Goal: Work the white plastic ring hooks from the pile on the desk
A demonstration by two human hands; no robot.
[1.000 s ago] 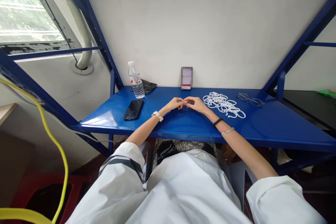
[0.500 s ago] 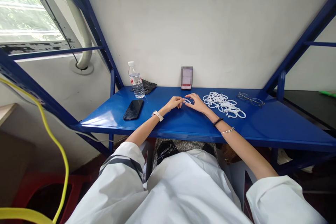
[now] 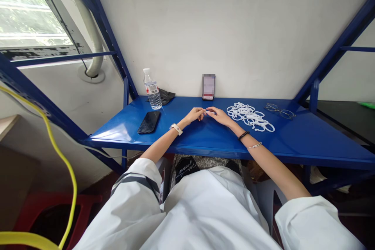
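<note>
Passage between flat phone (image 3: 149,122) and left hand (image 3: 195,115); white loops (image 3: 251,117) obstruct beside right hand (image 3: 218,116).

Cord loops (image 3: 252,117): white; desktop (image 3: 307,136): blue; shirt (image 3: 213,207): white, its left sleeve (image 3: 129,207) bears dark stripes (image 3: 139,181); wristwatch (image 3: 176,129): cream; beaded bracelet (image 3: 243,135): black; bangle (image 3: 255,145): silver; water bottle (image 3: 154,99): clear, carries white cap (image 3: 147,71) and red-and-white label (image 3: 150,89); packet (image 3: 166,97): black; smartphone (image 3: 149,122): black; second smartphone (image 3: 208,87): dark rim (image 3: 208,99), pale screen (image 3: 208,84), red band (image 3: 208,96); cable (image 3: 70,172): yellow; stool (image 3: 38,203): red; wall (image 3: 219,27): off-white; desk frame (image 3: 117,58): blue

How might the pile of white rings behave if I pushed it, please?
The overlapping white rings would probably drag in clumps; thin as they look, they should feel light, and the glossy blue table may let them slide.
</note>
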